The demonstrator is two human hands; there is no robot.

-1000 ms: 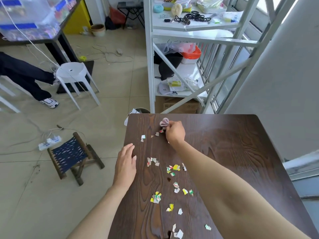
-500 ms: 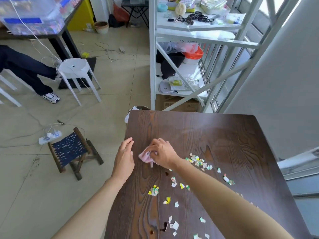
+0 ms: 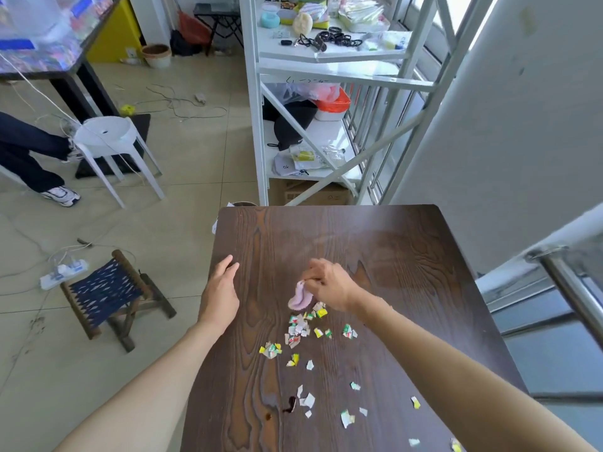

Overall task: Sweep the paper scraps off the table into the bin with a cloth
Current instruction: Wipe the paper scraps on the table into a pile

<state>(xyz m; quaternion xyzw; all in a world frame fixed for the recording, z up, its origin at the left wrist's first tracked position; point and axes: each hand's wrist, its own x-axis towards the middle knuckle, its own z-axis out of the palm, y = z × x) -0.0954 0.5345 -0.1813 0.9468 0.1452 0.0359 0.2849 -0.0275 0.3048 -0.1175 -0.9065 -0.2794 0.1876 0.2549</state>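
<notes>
Head view looks down on a dark wooden table point(image 3: 375, 243) with both bare forearms reaching in from the 6 o'clock edge. Right hand point(image 3: 329, 285) sits near the middle of the table, its fingers point(image 3: 311, 275) pinched shut on a small pink cloth point(image 3: 300, 296) that hangs from them and touches the wood. Paper scraps point(image 3: 301, 327) lie bunched just at 6 o'clock of the cloth, the nearest ones right against it, with looser bits scattered further toward 5 and 6 o'clock down to the near edge. A dark stain point(image 3: 289, 404) marks the wood among the lower bits. Left hand point(image 3: 220, 293) rests flat at the table's 9 o'clock edge, fingers point(image 3: 228, 264) stretched out and holding nothing, well apart from the cloth. Only a sliver of the bin point(image 3: 243, 203) peeks out past the table's far corner at 11 o'clock, on the floor. A low stool with a blue woven seat point(image 3: 107, 290) stands on the tiles at 9 o'clock, a white stool point(image 3: 104, 135) further off at 10 o'clock, and a white shelf rack point(image 3: 326, 93) rises at 12 o'clock
</notes>
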